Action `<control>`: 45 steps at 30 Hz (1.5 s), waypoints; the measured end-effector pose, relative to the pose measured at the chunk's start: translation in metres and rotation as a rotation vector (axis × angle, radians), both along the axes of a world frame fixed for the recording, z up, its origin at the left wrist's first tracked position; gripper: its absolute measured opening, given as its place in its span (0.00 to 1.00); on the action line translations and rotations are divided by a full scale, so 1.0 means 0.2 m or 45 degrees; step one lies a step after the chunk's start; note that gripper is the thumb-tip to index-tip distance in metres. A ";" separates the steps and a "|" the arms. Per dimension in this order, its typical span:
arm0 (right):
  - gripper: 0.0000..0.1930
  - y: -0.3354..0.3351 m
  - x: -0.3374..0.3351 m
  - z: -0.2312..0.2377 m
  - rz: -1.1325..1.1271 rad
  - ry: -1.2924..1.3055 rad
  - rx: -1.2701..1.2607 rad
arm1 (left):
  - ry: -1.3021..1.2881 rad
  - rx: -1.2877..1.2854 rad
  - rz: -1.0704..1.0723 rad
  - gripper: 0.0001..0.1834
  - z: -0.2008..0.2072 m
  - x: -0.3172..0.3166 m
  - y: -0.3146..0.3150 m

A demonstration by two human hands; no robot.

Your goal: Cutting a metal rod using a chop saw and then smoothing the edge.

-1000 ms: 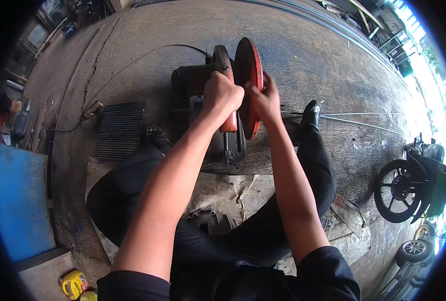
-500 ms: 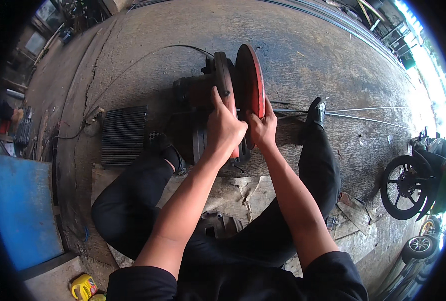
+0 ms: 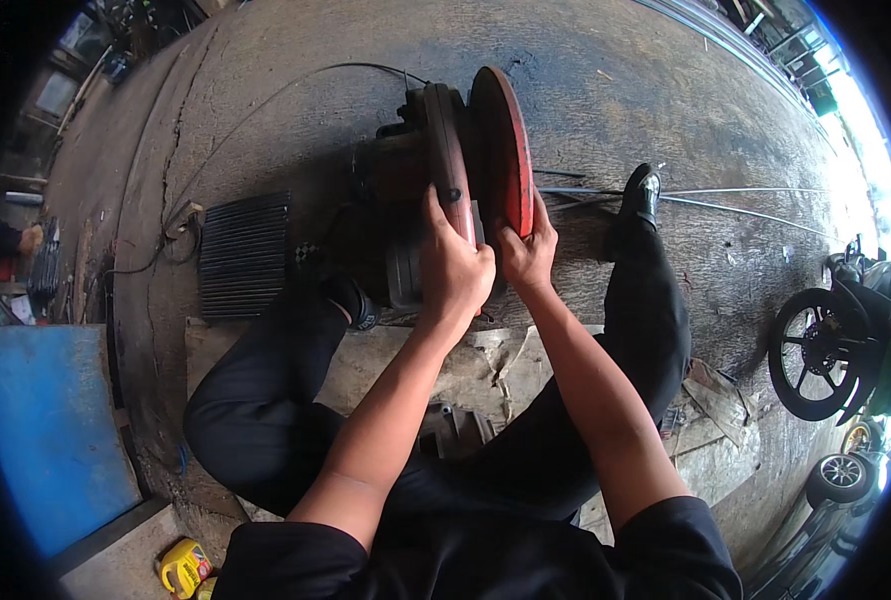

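In front of me between my feet stands a cut-off saw with a dark motor housing and a grey base (image 3: 405,272). My left hand (image 3: 455,272) is wrapped round the lower part of its narrow, worn red guard (image 3: 447,150), index finger stretched up along the side. Just to the right, my right hand (image 3: 529,255) pinches the lower rim of a round, dished red cover (image 3: 515,150), thumb on the inner side and fingers outside. A gap separates the guard and the cover. My hands hide the lower ends of both.
A row of dark metal bars (image 3: 245,255) lies left of the saw, near a cable (image 3: 255,115). Thin rods (image 3: 735,190) run past my right foot. A dark metal part (image 3: 453,430) sits between my legs. There are a blue panel (image 3: 50,430), a yellow bottle (image 3: 185,567) and a motorcycle (image 3: 815,350).
The whole view has shifted slightly, with floor objects higher in the picture. The saw's top sits farther up and its motor housing a little more to the right. Both hands keep their hold.
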State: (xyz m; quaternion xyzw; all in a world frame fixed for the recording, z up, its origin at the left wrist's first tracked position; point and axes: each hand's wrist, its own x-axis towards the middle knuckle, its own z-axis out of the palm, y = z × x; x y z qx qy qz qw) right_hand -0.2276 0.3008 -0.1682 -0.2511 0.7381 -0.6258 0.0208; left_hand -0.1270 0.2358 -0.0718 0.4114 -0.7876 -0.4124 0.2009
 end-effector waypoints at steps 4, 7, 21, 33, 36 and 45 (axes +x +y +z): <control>0.36 0.01 0.02 -0.03 -0.013 0.029 0.005 | 0.023 0.083 -0.047 0.47 -0.04 0.01 0.01; 0.37 0.02 0.02 -0.04 -0.021 0.037 0.062 | 0.075 0.034 -0.038 0.45 -0.07 0.02 0.01; 0.35 0.03 0.03 -0.10 -0.046 0.008 0.170 | 0.018 0.008 0.043 0.37 -0.11 0.04 0.04; 0.35 0.04 0.05 -0.13 -0.065 0.036 0.077 | 0.116 -0.188 0.072 0.28 -0.26 0.05 0.04; 0.35 0.04 0.05 -0.13 -0.068 0.068 0.084 | 0.114 -0.142 0.072 0.28 -0.25 0.05 0.04; 0.35 0.05 0.06 -0.16 -0.066 0.034 0.093 | 0.134 0.110 0.088 0.28 -0.27 0.05 0.05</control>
